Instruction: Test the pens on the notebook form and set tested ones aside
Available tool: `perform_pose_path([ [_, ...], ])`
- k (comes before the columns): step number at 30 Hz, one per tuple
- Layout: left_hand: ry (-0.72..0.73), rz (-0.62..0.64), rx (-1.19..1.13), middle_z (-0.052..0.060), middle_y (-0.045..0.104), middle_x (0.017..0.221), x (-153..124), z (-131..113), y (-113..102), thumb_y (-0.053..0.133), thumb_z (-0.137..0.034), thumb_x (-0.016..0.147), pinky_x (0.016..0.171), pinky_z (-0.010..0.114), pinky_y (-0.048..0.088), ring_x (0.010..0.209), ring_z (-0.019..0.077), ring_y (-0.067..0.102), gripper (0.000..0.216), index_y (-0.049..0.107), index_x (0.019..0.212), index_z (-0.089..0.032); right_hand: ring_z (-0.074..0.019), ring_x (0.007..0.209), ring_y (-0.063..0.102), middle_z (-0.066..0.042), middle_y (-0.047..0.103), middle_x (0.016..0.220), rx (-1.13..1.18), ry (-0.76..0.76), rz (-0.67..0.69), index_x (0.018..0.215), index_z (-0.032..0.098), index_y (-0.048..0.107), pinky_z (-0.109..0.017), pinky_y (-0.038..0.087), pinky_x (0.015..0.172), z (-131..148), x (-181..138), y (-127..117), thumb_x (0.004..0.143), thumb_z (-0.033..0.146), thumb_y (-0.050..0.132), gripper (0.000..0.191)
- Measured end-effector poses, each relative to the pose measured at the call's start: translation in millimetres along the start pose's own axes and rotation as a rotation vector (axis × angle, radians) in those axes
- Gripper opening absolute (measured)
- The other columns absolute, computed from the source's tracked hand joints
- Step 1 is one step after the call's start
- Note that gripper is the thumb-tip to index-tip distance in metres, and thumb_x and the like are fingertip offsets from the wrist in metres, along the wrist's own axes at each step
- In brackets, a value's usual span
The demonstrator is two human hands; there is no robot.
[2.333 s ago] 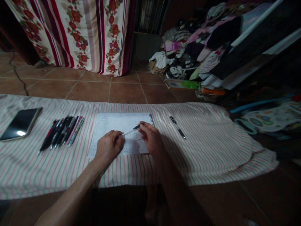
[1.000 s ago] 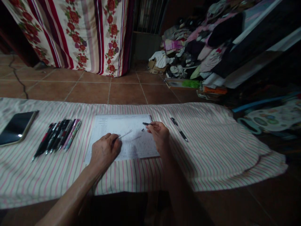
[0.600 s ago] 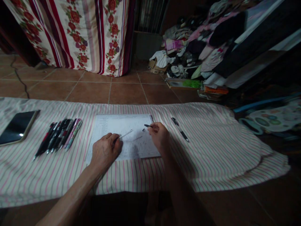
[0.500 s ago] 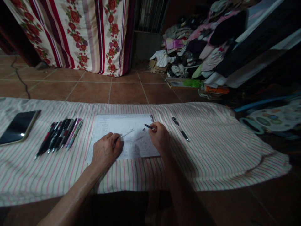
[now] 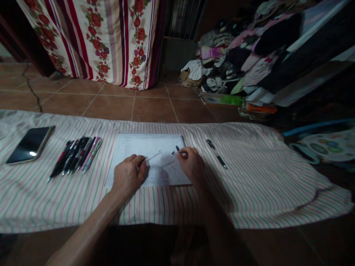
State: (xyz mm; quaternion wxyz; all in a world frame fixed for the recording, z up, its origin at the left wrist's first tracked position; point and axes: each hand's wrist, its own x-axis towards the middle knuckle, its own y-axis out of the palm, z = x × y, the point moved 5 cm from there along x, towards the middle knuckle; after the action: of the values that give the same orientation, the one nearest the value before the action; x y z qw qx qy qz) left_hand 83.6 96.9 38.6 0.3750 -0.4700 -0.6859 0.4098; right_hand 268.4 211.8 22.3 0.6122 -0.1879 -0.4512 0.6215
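Observation:
My left hand (image 5: 129,172) rests on the lower left of a spiral notebook (image 5: 149,139), fingers closed around a thin, clear pen barrel or refill (image 5: 154,155) that points up and right. Over the notebook's right side, my right hand (image 5: 192,164) pinches a small black pen part (image 5: 178,148), possibly a cap; the fingers cover most of it. Close to its tip, a tiny dark piece (image 5: 173,152) appears on the page. To the right of that hand, a black-and-clear pen (image 5: 216,154) lies on the striped cloth (image 5: 266,177).
A row of several pens (image 5: 74,155) lies left of the notebook, with a phone (image 5: 30,145) beyond them. Across the tiled floor hang a flowered curtain (image 5: 113,44) and a heap of clothes (image 5: 222,55). A patterned plastic item (image 5: 330,146) stands at the right.
The black part in my right hand has turned from pointing left to standing more upright. My left hand keeps its grip on the thin barrel. The whole view has shifted slightly.

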Motion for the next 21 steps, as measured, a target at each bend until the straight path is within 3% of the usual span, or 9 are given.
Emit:
perform_pose_path([
  [7,-0.026,0.006,-0.036,0.003,0.068,0.088,2,1,4,0.042,-0.029,0.085,0.06,0.027,0.039,0.076,0.0185,0.063,0.027,0.065,0.095,-0.021,-0.0168,0.066,0.058,-0.009,0.061,0.082,0.119,0.06,-0.069,0.086,0.014,0.06,-0.03,0.045,0.067,-7,4,-3,0.073,0.02,0.045,0.021],
  [12,-0.056,0.009,-0.114,0.003,0.069,0.088,4,1,4,0.043,-0.029,0.084,0.064,0.027,0.04,0.076,0.0178,0.063,0.027,0.065,0.096,-0.02,-0.016,0.062,0.058,-0.01,0.064,0.083,0.209,0.09,-0.148,0.088,0.014,0.06,-0.028,0.046,0.064,5,4,-8,0.074,0.022,0.042,0.025],
  [15,-0.092,0.01,-0.163,0.003,0.069,0.087,3,3,4,0.044,-0.029,0.083,0.065,0.027,0.041,0.075,0.0177,0.062,0.026,0.066,0.094,-0.02,-0.0156,0.061,0.059,-0.007,0.066,0.077,0.291,0.111,-0.089,0.087,0.015,0.062,-0.027,0.045,0.063,19,1,-4,0.075,0.026,0.043,0.025],
  [21,-0.137,-0.027,-0.225,0.004,0.07,0.086,1,5,1,0.046,-0.031,0.083,0.066,0.028,0.042,0.074,0.0174,0.062,0.026,0.066,0.093,-0.019,-0.0147,0.054,0.058,-0.002,0.063,0.062,0.505,0.125,0.17,0.075,0.019,0.062,-0.025,0.043,0.053,39,-8,18,0.077,0.039,0.048,0.024],
])
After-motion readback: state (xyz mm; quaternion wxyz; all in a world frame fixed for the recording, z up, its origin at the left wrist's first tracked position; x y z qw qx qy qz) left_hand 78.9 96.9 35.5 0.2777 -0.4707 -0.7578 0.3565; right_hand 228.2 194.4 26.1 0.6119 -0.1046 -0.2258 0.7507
